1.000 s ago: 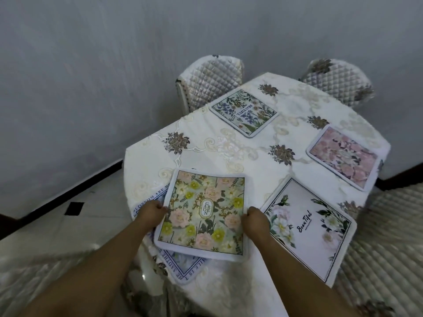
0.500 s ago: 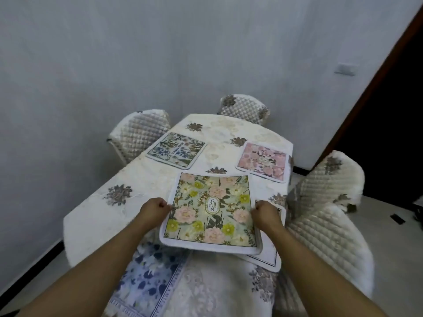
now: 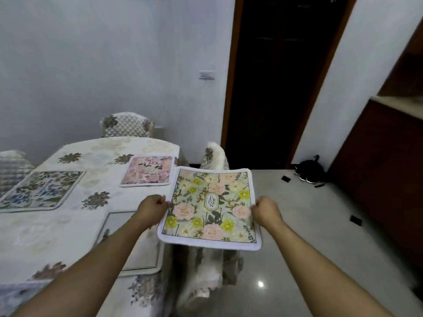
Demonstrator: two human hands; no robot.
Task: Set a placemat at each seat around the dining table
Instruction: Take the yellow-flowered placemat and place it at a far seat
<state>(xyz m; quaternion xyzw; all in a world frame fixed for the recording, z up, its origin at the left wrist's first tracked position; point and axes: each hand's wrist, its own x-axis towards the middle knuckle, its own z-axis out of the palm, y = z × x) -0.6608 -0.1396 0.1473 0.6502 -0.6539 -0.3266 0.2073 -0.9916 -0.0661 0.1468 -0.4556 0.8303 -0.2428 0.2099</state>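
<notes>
I hold a floral placemat [image 3: 211, 205] with yellow and pink flowers flat in the air, off the table's right side and above a covered chair. My left hand [image 3: 151, 207] grips its left edge and my right hand [image 3: 265, 208] grips its right edge. On the dining table [image 3: 91, 156] lie a pink placemat [image 3: 147, 171], a blue-green placemat [image 3: 40, 191] at the left and a white placemat [image 3: 119, 223] partly hidden under my left forearm. A blue mat shows at the bottom left corner [image 3: 13, 296].
Quilted chairs stand at the table's far end [image 3: 126, 125], at the far right [image 3: 214, 156] and at the left edge [image 3: 11, 165]; one sits under the held mat [image 3: 206, 271]. A dark doorway [image 3: 281, 76] opens ahead. Shoes [image 3: 306, 171] lie on the shiny floor by a wooden cabinet [image 3: 384, 168].
The held placemat has been lifted off the table and carried to the right, past the table's edge. My view has swung right, so the doorway and floor now show.
</notes>
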